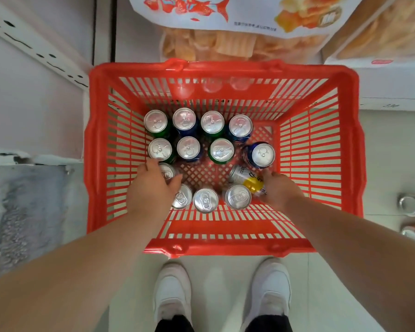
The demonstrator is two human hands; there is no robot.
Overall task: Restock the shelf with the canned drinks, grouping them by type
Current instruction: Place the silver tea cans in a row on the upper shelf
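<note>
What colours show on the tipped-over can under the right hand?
White or silver with a yellow band and dark lettering, on the tilted drink can; head view.

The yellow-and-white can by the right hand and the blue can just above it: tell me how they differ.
The yellow-and-white can lies tipped over, label showing; the blue can only leans, its silver top toward the camera. The right hand touches the yellow-and-white can, not the blue can. Both sit in the red basket.

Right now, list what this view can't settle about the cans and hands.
- Can under left hand: colour hidden by the hand.
- Right hand on tipped white-and-yellow can: fingers hidden, grip unclear.
- Orange cans: cropped by right edge.
- Labels: too blurred.
</note>
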